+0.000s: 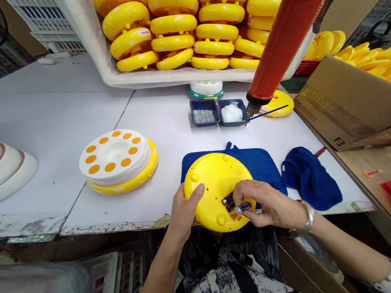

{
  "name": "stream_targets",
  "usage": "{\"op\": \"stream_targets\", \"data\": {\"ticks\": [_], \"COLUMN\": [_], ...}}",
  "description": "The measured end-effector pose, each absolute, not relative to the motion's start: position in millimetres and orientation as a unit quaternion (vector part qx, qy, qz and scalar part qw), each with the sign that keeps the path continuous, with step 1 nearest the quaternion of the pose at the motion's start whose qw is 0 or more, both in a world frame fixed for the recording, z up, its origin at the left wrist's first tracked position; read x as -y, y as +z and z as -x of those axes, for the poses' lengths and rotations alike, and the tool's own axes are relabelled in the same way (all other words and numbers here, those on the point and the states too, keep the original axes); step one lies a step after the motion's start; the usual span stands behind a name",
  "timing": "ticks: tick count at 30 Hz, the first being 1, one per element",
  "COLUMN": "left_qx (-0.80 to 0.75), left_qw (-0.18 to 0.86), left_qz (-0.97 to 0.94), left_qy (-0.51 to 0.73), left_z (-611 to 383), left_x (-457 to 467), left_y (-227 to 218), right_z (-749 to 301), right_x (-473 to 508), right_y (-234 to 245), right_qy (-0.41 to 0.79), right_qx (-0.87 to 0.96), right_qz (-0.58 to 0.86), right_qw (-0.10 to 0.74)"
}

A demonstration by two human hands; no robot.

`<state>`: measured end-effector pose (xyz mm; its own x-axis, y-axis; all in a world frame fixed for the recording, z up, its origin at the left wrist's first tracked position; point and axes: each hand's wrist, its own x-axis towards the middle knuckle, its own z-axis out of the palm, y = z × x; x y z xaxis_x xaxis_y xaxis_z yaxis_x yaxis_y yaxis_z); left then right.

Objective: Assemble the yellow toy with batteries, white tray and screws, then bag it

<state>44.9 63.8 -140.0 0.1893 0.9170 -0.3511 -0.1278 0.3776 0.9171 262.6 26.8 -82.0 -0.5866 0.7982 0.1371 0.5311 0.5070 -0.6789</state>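
Here's the yellow plastic disc (pixel 211 195), tilted over a blue cloth pad (pixel 265 168) on the white table (pixel 49 103)! The left hand (pixel 184 210) clamps its rim, thumb on top, while the right hand (pixel 270 204) pinches a silver-capped battery (pixel 243 207) against the disc. Just beyond, a navy tray of screws (pixel 204 115) sits beside an orange electric screwdriver (pixel 292 33) hanging overhead.

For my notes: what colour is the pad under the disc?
The pad is blue, shown best in the head view.

Orange electric screwdriver (pixel 292 33) hangs above navy divided tray (pixel 219 112) holding small screws (pixel 203 115); white bin (pixel 172 76) of yellow plastic rings (pixel 173 29) behind; cardboard box (pixel 351 102) at right.
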Motion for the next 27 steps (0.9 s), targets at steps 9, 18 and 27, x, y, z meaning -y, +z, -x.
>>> {"op": "stream_targets", "data": {"ticks": [9,18,27], "left_qx": [-0.498,-0.498,-0.490], "left_qw": [0.669,0.674,0.679], "left_qz": [-0.378,-0.373,-0.369], "left_qy": [0.402,0.398,0.403], "left_z": [-46,-46,-47], "left_x": [-64,-63,-63], "left_y": [-136,-135,-134], "right_z": [-262,-273,-280], "right_x": [-24,-15,-8], "right_y": [-81,-81,-97], "right_qy": [0.109,0.171,0.221], "right_qx": [0.902,0.867,0.828], "right_qz": [0.415,0.447,0.489], "right_qw": [0.039,0.139,0.161]}}
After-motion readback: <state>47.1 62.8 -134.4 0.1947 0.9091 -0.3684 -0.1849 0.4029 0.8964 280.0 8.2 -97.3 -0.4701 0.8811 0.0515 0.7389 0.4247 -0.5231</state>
